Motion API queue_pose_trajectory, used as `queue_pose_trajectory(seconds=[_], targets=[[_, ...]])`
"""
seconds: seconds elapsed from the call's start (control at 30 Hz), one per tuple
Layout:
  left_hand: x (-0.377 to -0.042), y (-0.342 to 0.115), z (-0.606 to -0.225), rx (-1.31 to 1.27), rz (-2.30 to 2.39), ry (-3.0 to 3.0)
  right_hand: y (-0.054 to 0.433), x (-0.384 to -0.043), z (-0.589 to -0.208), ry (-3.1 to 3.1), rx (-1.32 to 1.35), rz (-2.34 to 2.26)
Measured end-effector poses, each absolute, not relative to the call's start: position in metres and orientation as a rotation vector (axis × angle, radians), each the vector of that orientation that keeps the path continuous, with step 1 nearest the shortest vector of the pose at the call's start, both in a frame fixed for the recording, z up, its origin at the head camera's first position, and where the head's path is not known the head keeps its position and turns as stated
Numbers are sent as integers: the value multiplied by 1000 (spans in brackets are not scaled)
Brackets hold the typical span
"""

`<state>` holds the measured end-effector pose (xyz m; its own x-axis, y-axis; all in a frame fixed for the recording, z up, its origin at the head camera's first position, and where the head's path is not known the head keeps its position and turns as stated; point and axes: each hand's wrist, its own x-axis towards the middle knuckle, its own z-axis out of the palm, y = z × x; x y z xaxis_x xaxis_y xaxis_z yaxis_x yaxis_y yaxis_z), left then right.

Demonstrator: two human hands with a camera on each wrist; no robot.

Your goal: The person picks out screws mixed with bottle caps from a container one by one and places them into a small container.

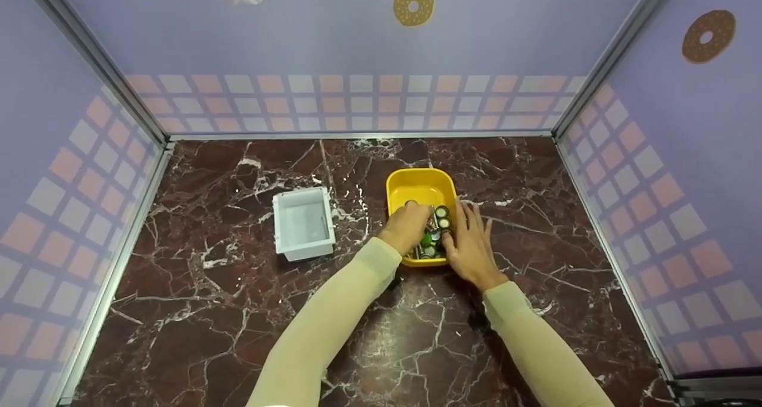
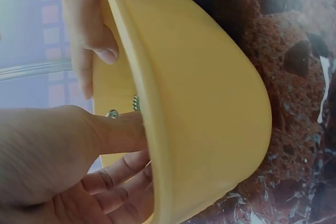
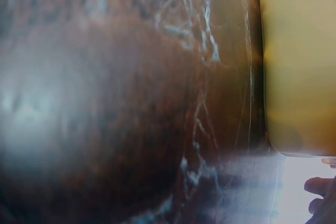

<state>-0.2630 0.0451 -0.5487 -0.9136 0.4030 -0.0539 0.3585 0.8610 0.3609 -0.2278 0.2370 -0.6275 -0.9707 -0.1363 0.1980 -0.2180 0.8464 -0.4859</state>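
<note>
Step in hand, by judgement: sorting through small parts by hand. Clock positions follow the head view, with 12 o'clock at the back wall.

The white container point(image 1: 306, 254) stands at 10 o'clock from the table centre, well apart from both hands. The left hand point(image 1: 408, 227) enters the yellow bin point(image 1: 421, 194) over its 8 o'clock side. Thumb and fingers point down inside; the fingertips are hidden, so whether they grasp a part cannot be told. The yellow bin sits at about 1 o'clock from the table centre. Small round pieces point(image 1: 442, 212) gather towards its 5 o'clock side, with 1 green piece point(image 1: 426, 239) among them; their exact type is too small to tell. The right hand point(image 1: 472, 249) grips the bin wall at 4 o'clock, thumb over the rim, fingers along the outside.

Next move, by judgement: it calls for a secure fingertip pinch and a lift clear of the rim, the bin braced against sliding.

Surface: the table point(image 1: 208, 312) is dark red-brown, marble-patterned, with white veins; glare shows at 6 o'clock.

Room: 3 lilac panels with pink and white checks enclose the table: left wall point(image 1: 36, 127) at 9 o'clock, back wall point(image 1: 327, 32) at 12, right wall point(image 1: 673, 127) at 3.
</note>
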Motion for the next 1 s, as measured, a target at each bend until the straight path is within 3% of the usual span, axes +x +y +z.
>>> queue_pose_trajectory(seconds=[0.7, 0.93, 1.0], targets=[[-269, 31, -546, 639, 871, 2784, 236, -229, -627, -2882, 273, 776], [-316, 29, -627, 611, 918, 2814, 236, -228, -625, -2888, 268, 781], [-306, 25, -604, 564, 940, 2756, 236, -229, -625, -2883, 267, 783]])
